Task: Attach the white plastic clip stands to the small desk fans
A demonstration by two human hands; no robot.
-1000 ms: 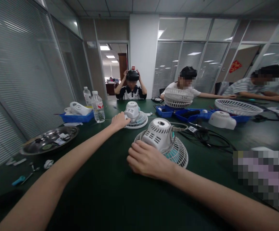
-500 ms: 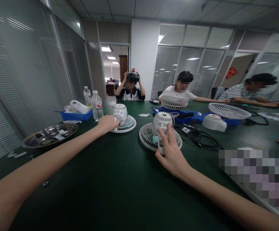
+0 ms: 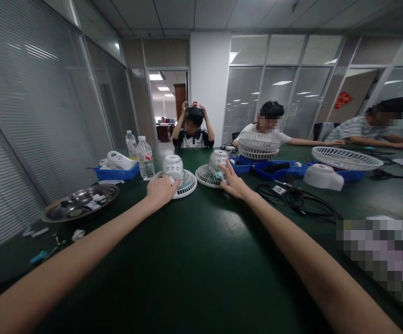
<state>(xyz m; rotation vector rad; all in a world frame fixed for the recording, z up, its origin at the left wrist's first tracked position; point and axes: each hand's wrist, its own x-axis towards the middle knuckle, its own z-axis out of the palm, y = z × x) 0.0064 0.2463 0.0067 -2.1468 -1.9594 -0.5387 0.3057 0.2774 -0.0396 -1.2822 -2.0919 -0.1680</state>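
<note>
Two white fan heads lie grille-down on the dark green table, motor housings upward. My left hand (image 3: 162, 189) is closed on the lower part of the left fan head (image 3: 173, 166), its fingertips partly hidden by the housing. Against the near right side of the right fan head (image 3: 218, 161) is my right hand (image 3: 235, 182), thumb and fingers around its neck part. A small light-blue piece (image 3: 219, 175) shows by the right fingers. The two grilles sit side by side with a narrow gap.
At left are a steel tray (image 3: 53, 214) with scraps, water bottles (image 3: 145, 160) and a blue bin (image 3: 118, 173). To the right lie black cables (image 3: 300, 204), fan grilles (image 3: 347, 158), a white housing (image 3: 323, 177) and blue trays (image 3: 271, 172). Several people sit around the table.
The right fan head has slid away from me and left with my right hand, now beside the left one. My left hand and its fan head sit slightly nearer.
</note>
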